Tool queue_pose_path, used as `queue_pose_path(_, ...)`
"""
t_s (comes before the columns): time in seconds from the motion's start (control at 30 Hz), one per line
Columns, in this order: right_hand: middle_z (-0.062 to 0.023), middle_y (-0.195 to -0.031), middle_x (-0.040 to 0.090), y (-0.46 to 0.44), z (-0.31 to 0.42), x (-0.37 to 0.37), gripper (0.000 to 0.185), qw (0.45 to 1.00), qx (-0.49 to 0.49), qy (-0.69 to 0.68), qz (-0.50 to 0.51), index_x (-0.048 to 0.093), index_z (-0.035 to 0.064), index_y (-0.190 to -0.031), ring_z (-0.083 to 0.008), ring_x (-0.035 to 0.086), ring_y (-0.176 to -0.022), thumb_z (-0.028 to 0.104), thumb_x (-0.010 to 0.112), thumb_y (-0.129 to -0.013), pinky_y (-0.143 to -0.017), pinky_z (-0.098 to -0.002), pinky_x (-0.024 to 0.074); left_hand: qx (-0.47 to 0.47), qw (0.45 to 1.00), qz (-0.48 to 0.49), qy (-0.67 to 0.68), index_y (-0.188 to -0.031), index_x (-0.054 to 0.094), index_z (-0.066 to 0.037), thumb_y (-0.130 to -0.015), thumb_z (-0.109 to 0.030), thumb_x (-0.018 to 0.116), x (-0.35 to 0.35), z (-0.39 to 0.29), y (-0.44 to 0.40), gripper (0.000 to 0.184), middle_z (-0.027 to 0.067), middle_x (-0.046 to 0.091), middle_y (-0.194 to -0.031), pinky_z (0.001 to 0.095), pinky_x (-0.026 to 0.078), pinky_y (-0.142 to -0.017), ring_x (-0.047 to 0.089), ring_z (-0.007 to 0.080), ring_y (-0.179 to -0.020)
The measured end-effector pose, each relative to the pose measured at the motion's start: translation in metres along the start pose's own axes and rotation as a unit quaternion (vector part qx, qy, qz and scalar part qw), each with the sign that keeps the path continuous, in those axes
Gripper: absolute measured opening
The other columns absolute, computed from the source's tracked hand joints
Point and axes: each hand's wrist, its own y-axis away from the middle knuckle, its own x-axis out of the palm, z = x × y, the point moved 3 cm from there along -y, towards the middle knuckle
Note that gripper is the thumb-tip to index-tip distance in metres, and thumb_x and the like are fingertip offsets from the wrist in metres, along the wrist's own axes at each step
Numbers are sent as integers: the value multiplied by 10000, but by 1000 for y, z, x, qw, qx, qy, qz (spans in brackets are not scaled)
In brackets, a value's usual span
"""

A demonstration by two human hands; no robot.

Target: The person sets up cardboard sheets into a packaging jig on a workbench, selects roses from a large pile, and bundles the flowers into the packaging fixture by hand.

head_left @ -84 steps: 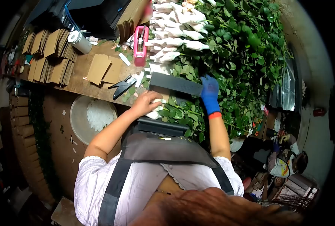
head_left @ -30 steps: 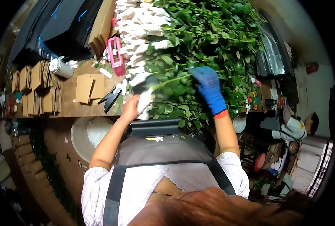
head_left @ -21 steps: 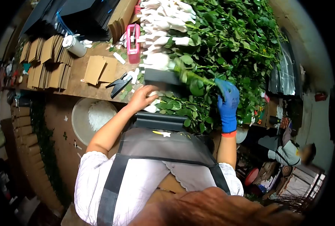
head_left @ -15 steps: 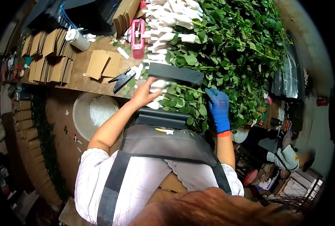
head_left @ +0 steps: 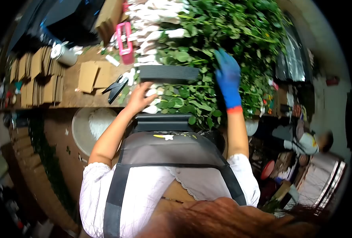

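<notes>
My bare left hand [head_left: 139, 98] lies at the near edge of the table, fingers apart, touching white-wrapped flower heads [head_left: 152, 104]. Just beyond it is a dark ribbed strip [head_left: 168, 73], lying across the stems. My right hand [head_left: 228, 74], in a blue glove with a red cuff, is over the leafy green stems [head_left: 199, 85] with its fingers stretched out, slightly blurred. It shows nothing in its grasp. More wrapped heads [head_left: 146, 35] are piled farther back, their leafy stems pointing right.
Left of the heads are a pink holder [head_left: 124, 43], a black stapler-like tool [head_left: 116, 90], cardboard pieces [head_left: 89, 76], stacked cardboard [head_left: 41, 77] and a white bottle [head_left: 63, 54]. A bucket [head_left: 79, 133] stands below the table edge. Another person [head_left: 302, 141] is at the far right.
My right hand has moved up and away from the near stem, its fingers straightening. My left hand stays by the near flower heads. The whole view has shifted, table things appearing farther left.
</notes>
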Motion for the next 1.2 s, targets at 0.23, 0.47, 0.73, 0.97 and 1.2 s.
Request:
queue_pose_path(0.23,-61,-1052,638,-25,-37,57,445,996,-64,43,48,641,191,-1171,-278,580,-995,109,704,-738,-899,-427,466,30,999,-23,6,-1253,565,-68,-797,-215,799,1,-1,-1,534,185,625,-1054,388,524,-807,641,317,-954)
queue_pose_path(0.47,-70,-860,638,-16,26,-22,584,995,-93,-18,-8,641,218,-1239,-312,605,-762,-24,604,-710,-650,-432,491,-6,999,8,-31,-1245,548,-78,-817,-259,774,-4,-6,-1,517,173,639,-1019,408,512,-784,639,343,-904)
queue_pose_path(0.73,-110,-1054,659,53,-7,-36,590,998,-35,-10,46,618,193,-1290,-332,612,-930,-13,646,-737,-807,-432,495,-37,999,25,-11,-1266,554,-62,-810,-227,787,-1,0,-1,538,162,616,-1060,368,508,-766,622,242,-916)
queue_pose_path(0.97,-101,-1126,655,114,1,55,556,984,-3,-26,179,614,181,-1277,-343,619,-970,26,676,-746,-857,-429,505,7,999,1,34,-1287,555,-33,-830,-206,776,2,5,1,536,159,605,-1113,355,511,-859,635,276,-1019)
queue_pose_path(1.2,-135,-1364,532,71,30,-5,664,952,9,128,277,496,145,-1370,-335,583,-1136,124,731,-749,-970,-416,480,13,999,-11,37,-1257,561,-43,-822,-219,774,1,3,1,515,153,606,-1112,365,502,-859,615,310,-1013)
